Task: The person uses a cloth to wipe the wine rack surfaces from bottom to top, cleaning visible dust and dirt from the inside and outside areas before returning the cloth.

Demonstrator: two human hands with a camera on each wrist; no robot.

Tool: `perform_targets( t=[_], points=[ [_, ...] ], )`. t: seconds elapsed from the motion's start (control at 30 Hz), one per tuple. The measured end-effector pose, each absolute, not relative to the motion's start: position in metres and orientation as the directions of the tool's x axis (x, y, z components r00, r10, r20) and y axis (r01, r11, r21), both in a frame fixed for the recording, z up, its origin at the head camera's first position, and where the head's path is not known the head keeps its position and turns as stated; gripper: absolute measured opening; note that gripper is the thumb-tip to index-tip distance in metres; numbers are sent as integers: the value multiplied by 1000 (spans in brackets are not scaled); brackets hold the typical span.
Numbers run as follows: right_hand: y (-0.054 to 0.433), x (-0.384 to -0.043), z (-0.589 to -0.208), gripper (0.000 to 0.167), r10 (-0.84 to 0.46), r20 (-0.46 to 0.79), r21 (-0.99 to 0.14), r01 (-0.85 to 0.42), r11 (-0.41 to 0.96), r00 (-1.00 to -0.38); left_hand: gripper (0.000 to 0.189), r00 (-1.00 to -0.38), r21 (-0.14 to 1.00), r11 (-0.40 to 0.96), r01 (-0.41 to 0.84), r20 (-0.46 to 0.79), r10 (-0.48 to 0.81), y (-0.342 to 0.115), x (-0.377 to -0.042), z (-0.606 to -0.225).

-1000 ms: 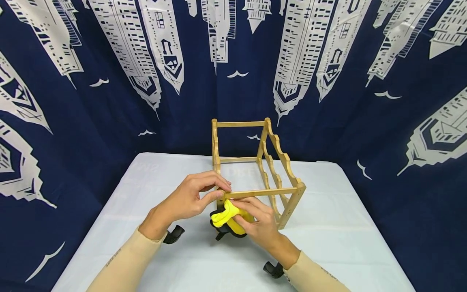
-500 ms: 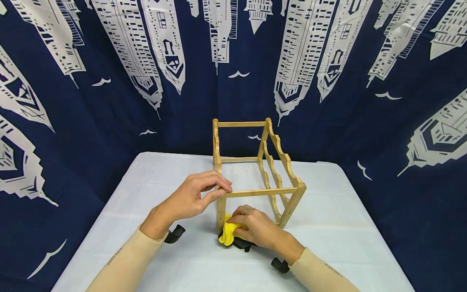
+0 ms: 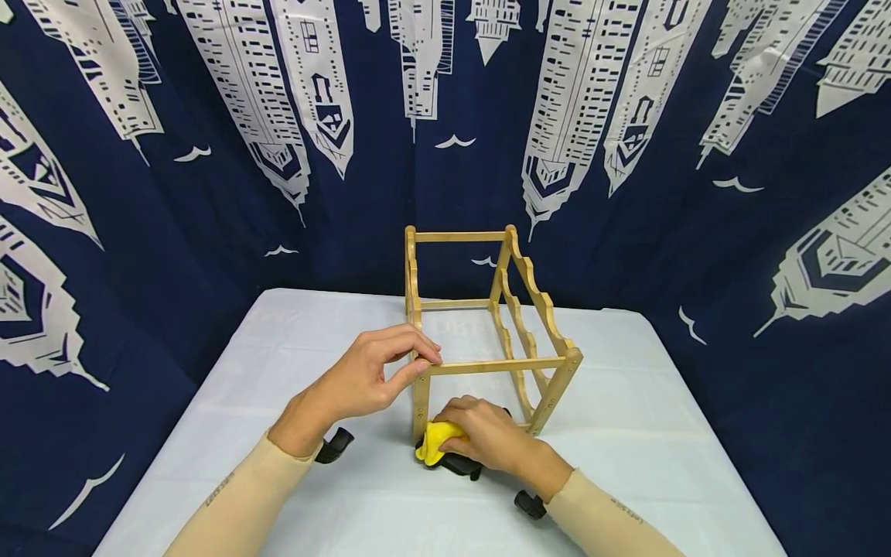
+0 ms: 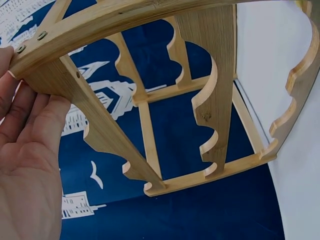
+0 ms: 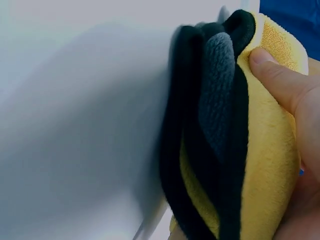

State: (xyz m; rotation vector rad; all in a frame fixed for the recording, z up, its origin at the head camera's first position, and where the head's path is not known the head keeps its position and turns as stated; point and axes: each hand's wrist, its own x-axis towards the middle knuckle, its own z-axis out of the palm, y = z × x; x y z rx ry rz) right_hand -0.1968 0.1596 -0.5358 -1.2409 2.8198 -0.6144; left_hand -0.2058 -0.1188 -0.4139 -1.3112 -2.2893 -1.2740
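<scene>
A light wooden rack [image 3: 501,367] with scalloped side rails stands on the table. My left hand [image 3: 372,373] grips its near left top corner, thumb on one side and fingers over the rail. Up close in the left wrist view, the fingers of that hand [image 4: 30,135] lie against the end of the wooden rail [image 4: 120,25]. Low at the near left leg, my right hand [image 3: 490,439] holds a bunched yellow cloth [image 3: 433,442]. The right wrist view shows the cloth [image 5: 270,155] folded, grey inside with black edging, and the thumb pressed on its yellow face.
A white cloth [image 3: 626,480] covers the table. Behind and at both sides hangs a navy curtain [image 3: 376,193] printed with white buildings and birds. Small black wrist mounts [image 3: 335,446] stick out beneath both forearms.
My right hand has moved the yellow cloth down from the rack's top corner along the near left leg to its foot. The left hand stays on the corner.
</scene>
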Motion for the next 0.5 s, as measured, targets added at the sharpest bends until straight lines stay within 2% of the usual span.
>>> perform_targets(
  t=[0.5],
  points=[
    [202, -193, -522, 28, -669, 107, -251, -671, 697, -735, 13, -587, 569, 250, 783, 546, 598, -119, -206, -415]
  ],
)
